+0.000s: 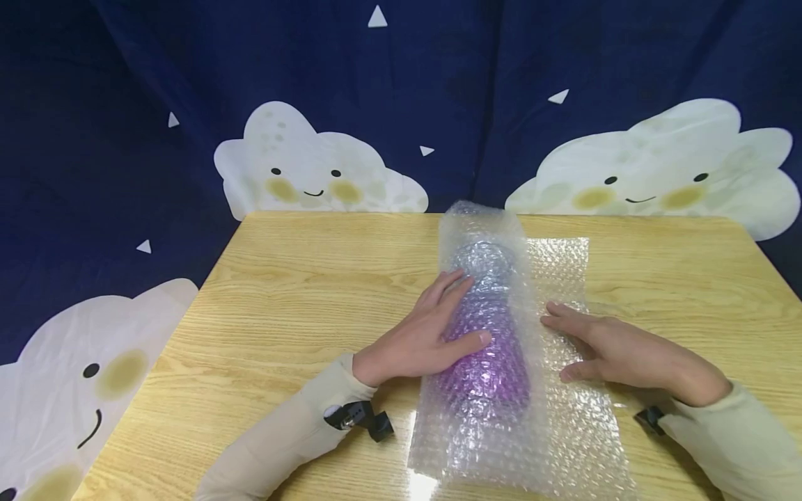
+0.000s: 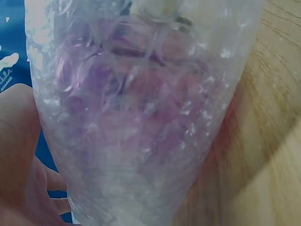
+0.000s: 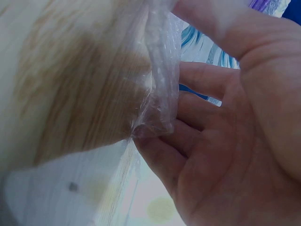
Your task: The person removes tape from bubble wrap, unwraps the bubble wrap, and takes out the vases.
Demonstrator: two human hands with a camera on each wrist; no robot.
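Head view: the purple bottle (image 1: 498, 379) lies inside bubble wrap (image 1: 491, 456), which stretches from the middle of the counter's (image 1: 294, 292) far edge toward its near side. By my judgement the bottle is covered on top, while a loose flap (image 1: 585, 442) toward the counter's right edge remains unfolded. My left hand (image 1: 421, 341) rests on the wrap over the bottle, fingers extended, thumb apart, gripping nothing. My right hand (image 1: 629, 351), loosely open, is over the flap, right of the bottle.

Left wrist view: the bottle shows purple and blurred through the wrap, beside my left hand.

Right wrist view: wrap crosses my right fingertips, thumb apart; no firm grip shows.
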